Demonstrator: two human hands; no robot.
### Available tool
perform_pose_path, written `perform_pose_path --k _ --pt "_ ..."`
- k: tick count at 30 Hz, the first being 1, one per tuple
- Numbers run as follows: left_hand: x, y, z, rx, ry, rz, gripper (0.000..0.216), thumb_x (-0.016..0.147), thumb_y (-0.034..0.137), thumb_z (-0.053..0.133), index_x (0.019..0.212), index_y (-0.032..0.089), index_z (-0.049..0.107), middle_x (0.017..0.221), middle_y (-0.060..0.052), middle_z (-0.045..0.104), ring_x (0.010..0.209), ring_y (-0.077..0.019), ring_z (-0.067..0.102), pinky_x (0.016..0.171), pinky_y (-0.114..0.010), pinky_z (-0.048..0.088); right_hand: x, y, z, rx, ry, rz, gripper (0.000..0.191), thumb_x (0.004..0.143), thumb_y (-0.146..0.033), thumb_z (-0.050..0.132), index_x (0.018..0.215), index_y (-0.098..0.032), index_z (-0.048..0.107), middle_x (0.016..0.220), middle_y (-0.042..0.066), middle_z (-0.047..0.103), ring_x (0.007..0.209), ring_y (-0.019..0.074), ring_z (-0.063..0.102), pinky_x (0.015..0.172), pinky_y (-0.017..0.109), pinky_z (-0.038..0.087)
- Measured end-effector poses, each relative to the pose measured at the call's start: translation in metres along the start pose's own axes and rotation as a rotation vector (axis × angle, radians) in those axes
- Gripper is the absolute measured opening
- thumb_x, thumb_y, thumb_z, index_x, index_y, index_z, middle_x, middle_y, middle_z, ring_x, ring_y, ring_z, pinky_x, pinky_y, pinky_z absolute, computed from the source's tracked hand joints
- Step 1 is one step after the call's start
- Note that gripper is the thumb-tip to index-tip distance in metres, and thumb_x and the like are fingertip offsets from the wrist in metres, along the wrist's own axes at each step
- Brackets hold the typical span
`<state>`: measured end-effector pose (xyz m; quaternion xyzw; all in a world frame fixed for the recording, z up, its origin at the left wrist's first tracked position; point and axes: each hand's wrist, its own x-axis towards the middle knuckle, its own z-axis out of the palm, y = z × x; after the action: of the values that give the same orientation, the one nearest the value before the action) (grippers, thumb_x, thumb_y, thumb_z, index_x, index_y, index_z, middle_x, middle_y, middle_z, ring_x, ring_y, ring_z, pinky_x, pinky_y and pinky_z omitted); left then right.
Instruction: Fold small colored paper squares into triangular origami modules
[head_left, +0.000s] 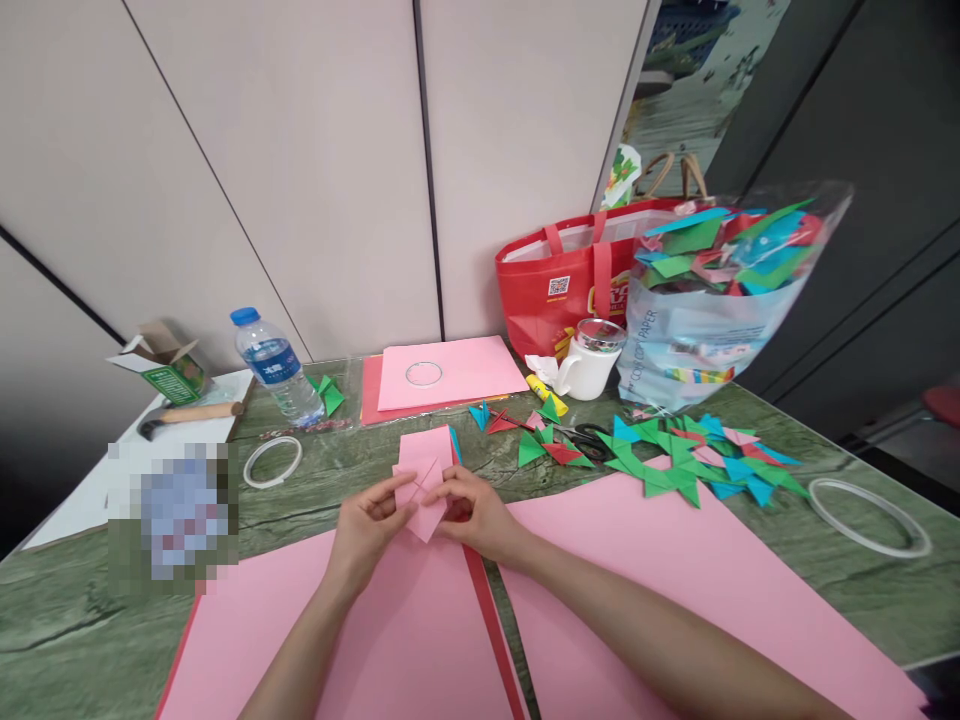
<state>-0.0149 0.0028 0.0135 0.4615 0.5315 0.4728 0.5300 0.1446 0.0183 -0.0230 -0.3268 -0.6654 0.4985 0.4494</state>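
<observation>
Both hands hold a small folded piece of pink paper (424, 510) at the middle of the table, with creases crossing its face and a pointed lower corner. My left hand (366, 525) pinches its left edge between thumb and fingers. On the other side, my right hand (476, 510) grips the right edge, fingertips lying on the folds. Just behind the folded paper lies a stack of pink paper strips (425, 443), with blue showing at its edge. Beneath my hands is a large pink sheet (397, 630) with a red sheet under it.
Folded paper pieces (667, 455) in green, blue, red and pink lie right, beside black scissors (591, 440). Behind them stand a white mug (589, 365), red bag (540, 290) and stuffed plastic bag (697, 340). A water bottle (277, 370) and hammer (191, 415) are left.
</observation>
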Motion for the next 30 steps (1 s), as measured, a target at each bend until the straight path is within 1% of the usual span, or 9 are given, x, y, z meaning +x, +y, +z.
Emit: perform_pose_path --k 2,4,7,9,13,16,21,24,30 --pt "0.0002 -0.0015 0.0007 0.009 0.007 -0.010 0.048 0.053 0.026 0.072 0.098 0.012 0.063 0.064 -0.004 0.066 0.066 -0.0180 0.061 0.060 -0.027 0.048 -0.0004 0.0002 -0.0004 -0.032 -0.010 -0.016 0.030 0.062 -0.004 0.058 0.084 -0.023 0.064 0.087 0.000 0.044 0.062 0.0070 0.047 0.050 0.017 0.040" --pt "0.0005 -0.0030 0.0012 0.023 0.021 -0.009 0.046 0.053 0.025 0.073 0.096 0.012 0.064 0.061 -0.003 0.065 0.062 -0.0168 0.060 0.057 -0.026 0.047 -0.0007 -0.0006 -0.0008 -0.046 -0.011 -0.022 0.028 0.060 -0.005 0.061 0.082 -0.022 0.064 0.085 0.000 0.044 0.062 0.0070 0.046 0.051 0.017 0.039" --pt "0.0010 -0.0050 0.0015 0.022 0.032 -0.005 0.044 0.052 0.023 0.073 0.093 0.012 0.065 0.058 -0.001 0.064 0.061 -0.0161 0.060 0.057 -0.025 0.046 -0.0006 -0.0027 -0.0012 -0.038 -0.012 -0.011 0.026 0.055 -0.014 0.071 0.079 -0.021 0.064 0.084 0.000 0.044 0.062 0.0077 0.045 0.051 0.018 0.040" --pt "0.0016 -0.0058 0.0012 -0.003 0.024 -0.007 0.044 0.051 0.023 0.074 0.093 0.012 0.065 0.061 -0.002 0.064 0.064 -0.0166 0.060 0.059 -0.026 0.046 -0.0001 -0.0039 -0.0012 -0.036 0.000 -0.005 0.023 0.055 -0.021 0.072 0.077 -0.020 0.064 0.083 0.000 0.045 0.061 0.0079 0.045 0.051 0.019 0.040" --pt "0.0032 -0.0072 -0.0011 -0.007 0.029 0.010 0.044 0.051 0.026 0.073 0.093 0.013 0.066 0.060 -0.001 0.061 0.060 -0.0136 0.056 0.055 -0.023 0.043 0.0017 -0.0033 -0.0010 -0.040 0.085 0.000 0.013 0.063 -0.028 0.067 0.070 -0.018 0.064 0.078 0.001 0.047 0.062 0.0096 0.047 0.049 0.019 0.039" --pt "0.0031 -0.0072 -0.0023 0.015 0.029 0.026 0.044 0.054 0.029 0.072 0.094 0.013 0.066 0.055 0.001 0.056 0.055 -0.0108 0.051 0.051 -0.021 0.040 0.0031 -0.0011 -0.0009 -0.052 0.164 -0.018 0.011 0.067 -0.027 0.064 0.063 -0.017 0.061 0.071 0.001 0.050 0.068 0.0124 0.050 0.055 0.021 0.041" --pt "-0.0009 -0.0031 0.0011 0.023 -0.018 0.031 0.037 0.062 0.031 0.067 0.096 0.016 0.065 0.069 -0.001 0.059 0.064 -0.0118 0.051 0.060 -0.022 0.041 0.0037 0.0003 -0.0003 0.014 0.209 0.047 0.019 0.071 -0.033 0.059 0.061 -0.017 0.055 0.059 -0.001 0.053 0.054 0.0107 0.051 0.052 0.022 0.043" --pt "-0.0021 -0.0033 0.0035 0.052 0.007 0.037 0.037 0.061 0.030 0.067 0.095 0.016 0.066 0.075 -0.003 0.061 0.070 -0.0141 0.052 0.062 -0.023 0.042 0.0037 -0.0002 0.0002 0.081 0.233 0.077 0.020 0.070 -0.035 0.060 0.064 -0.017 0.054 0.058 -0.001 0.055 0.053 0.0112 0.053 0.053 0.023 0.044" --pt "-0.0024 -0.0077 0.0073 0.037 0.039 0.024 0.044 0.055 0.028 0.072 0.097 0.016 0.065 0.058 0.003 0.053 0.059 -0.0110 0.048 0.056 -0.022 0.040 0.0037 -0.0004 0.0011 0.179 0.245 0.133 0.020 0.066 -0.035 0.064 0.065 -0.017 0.053 0.057 -0.002 0.056 0.051 0.0122 0.055 0.051 0.025 0.046"
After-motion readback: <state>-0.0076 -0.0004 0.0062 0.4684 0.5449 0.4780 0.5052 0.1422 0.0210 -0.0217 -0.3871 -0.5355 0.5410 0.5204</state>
